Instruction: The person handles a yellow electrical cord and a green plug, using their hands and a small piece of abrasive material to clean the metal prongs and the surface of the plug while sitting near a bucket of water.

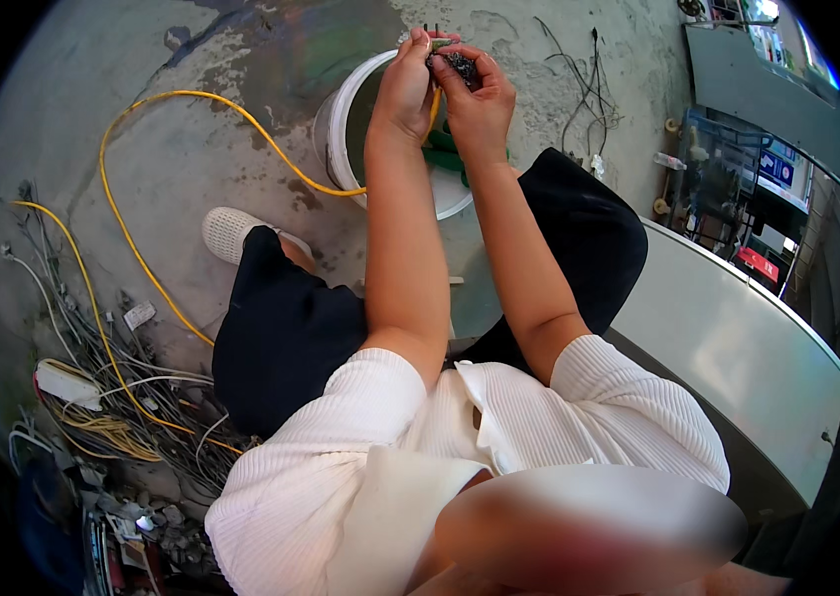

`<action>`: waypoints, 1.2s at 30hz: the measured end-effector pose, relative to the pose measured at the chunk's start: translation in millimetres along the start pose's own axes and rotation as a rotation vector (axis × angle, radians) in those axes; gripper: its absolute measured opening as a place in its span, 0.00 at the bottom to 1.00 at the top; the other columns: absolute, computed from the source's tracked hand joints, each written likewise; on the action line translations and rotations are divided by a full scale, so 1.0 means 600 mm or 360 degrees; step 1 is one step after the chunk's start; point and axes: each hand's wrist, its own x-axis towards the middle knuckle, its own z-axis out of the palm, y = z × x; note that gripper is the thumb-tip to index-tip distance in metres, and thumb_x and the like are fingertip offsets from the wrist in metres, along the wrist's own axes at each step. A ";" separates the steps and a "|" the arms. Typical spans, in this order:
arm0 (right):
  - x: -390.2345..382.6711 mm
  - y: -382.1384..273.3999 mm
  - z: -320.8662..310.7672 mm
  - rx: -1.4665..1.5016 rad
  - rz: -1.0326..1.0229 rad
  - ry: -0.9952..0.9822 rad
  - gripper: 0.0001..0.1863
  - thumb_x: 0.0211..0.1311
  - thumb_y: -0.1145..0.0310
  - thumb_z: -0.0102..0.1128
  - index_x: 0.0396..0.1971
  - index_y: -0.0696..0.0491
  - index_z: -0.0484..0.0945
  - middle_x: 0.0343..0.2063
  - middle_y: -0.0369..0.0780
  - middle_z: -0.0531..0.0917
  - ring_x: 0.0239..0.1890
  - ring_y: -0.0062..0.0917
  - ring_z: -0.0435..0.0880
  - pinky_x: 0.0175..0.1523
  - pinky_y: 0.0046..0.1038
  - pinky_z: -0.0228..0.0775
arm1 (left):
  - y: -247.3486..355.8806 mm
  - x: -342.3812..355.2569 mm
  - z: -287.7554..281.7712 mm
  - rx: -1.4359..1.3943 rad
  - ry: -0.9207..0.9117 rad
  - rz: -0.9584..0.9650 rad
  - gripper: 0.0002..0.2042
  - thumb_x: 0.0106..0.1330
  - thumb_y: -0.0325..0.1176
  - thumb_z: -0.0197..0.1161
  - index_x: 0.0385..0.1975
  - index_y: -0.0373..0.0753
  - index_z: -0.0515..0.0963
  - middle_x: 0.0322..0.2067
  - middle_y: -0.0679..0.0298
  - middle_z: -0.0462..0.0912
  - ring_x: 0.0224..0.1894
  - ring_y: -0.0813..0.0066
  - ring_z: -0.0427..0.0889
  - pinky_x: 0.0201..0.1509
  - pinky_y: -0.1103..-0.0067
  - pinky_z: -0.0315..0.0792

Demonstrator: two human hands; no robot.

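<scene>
Both my hands meet over the far rim of a white bucket (pixel 339 129) of greyish liquid. My left hand (pixel 404 91) is closed around what looks like a plug (pixel 437 43), with two dark prongs pointing away from me. A dark, wiry scouring pad (pixel 456 66) is pinched in my right hand (pixel 483 104) and pressed against the plug's side. From below my hands a yellow cable (pixel 244 113) runs down into the bucket, over its rim and out in a wide loop to the left. Fingers hide much of the plug. Something dark green (pixel 443 149) shows in the bucket behind my right forearm.
A tangled heap of cables (pixel 142 387) with a white power strip (pixel 68 384) lies at the left. Thin dark wires (pixel 594 94) lie on the concrete floor beyond the bucket. A pale panel (pixel 728 348) stands close on my right, with a cluttered rack (pixel 728 179) behind it.
</scene>
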 end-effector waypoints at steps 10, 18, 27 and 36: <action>0.015 -0.012 -0.020 0.0453 0.0294 -0.0141 0.10 0.55 0.76 0.62 0.38 0.58 0.74 0.34 0.37 0.79 0.36 0.20 0.80 0.42 0.24 0.78 | 0.014 -0.015 0.028 0.0134 0.0009 0.0094 0.19 0.73 0.42 0.35 0.41 0.32 0.68 0.45 0.51 0.76 0.46 0.67 0.76 0.54 0.72 0.69; 0.036 -0.022 -0.051 0.0597 0.0678 -0.0241 0.09 0.54 0.74 0.64 0.33 0.58 0.75 0.31 0.36 0.79 0.33 0.19 0.80 0.42 0.22 0.78 | 0.014 -0.017 0.015 -0.0164 -0.0172 -0.0101 0.17 0.73 0.41 0.36 0.41 0.34 0.67 0.45 0.51 0.76 0.45 0.68 0.76 0.53 0.73 0.69; 0.042 -0.021 -0.068 0.0588 0.0716 -0.0383 0.09 0.54 0.74 0.63 0.34 0.58 0.74 0.30 0.37 0.79 0.33 0.21 0.81 0.48 0.25 0.78 | 0.019 -0.021 0.016 -0.0075 -0.0124 -0.0148 0.17 0.73 0.41 0.35 0.44 0.33 0.65 0.47 0.48 0.75 0.47 0.64 0.76 0.55 0.70 0.67; 0.031 -0.009 -0.055 0.0162 0.0455 -0.0464 0.08 0.54 0.76 0.63 0.33 0.57 0.75 0.31 0.38 0.80 0.34 0.22 0.81 0.48 0.26 0.77 | -0.004 -0.002 0.011 0.0296 -0.0018 0.0129 0.16 0.73 0.39 0.34 0.41 0.33 0.65 0.47 0.48 0.75 0.47 0.64 0.76 0.55 0.70 0.68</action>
